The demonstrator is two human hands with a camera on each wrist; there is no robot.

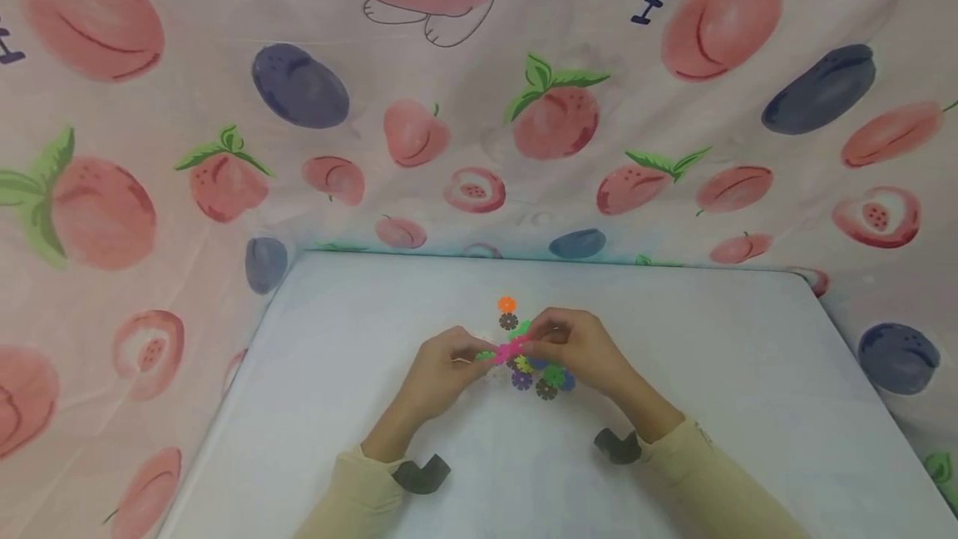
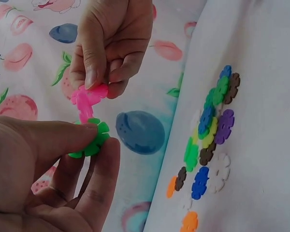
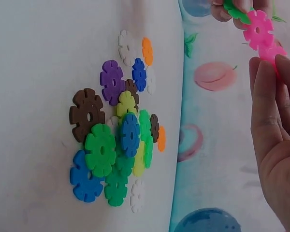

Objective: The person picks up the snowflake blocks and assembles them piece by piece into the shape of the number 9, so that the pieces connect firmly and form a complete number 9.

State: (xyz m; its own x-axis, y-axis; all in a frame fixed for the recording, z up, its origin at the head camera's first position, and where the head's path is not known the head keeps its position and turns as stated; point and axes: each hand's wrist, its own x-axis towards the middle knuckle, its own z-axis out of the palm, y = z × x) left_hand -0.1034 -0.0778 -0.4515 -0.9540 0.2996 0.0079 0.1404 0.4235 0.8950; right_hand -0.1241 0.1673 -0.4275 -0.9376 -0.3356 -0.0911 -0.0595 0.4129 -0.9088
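In the head view, my left hand (image 1: 445, 364) and right hand (image 1: 587, 352) meet above the middle of the table, holding a short chain of notched flower-shaped plastic discs. My left thumb and fingers pinch a green disc (image 2: 97, 140) at one end. At the other end, my right fingertips pinch a pink disc (image 3: 272, 52). Between them a second pink disc (image 3: 257, 30) links the two. Beneath the hands lies a loose pile of similar discs, among them a green disc (image 3: 100, 150), a purple disc (image 3: 112, 82) and a brown disc (image 3: 87, 116).
The white table (image 1: 337, 439) carries the pile, partly hidden by my hands in the head view. An orange disc (image 1: 506, 304) lies at the pile's far side. Behind the table hangs a fruit-printed cloth (image 1: 479, 140). Dark wrist mounts (image 1: 422, 475) stick out from both sleeves.
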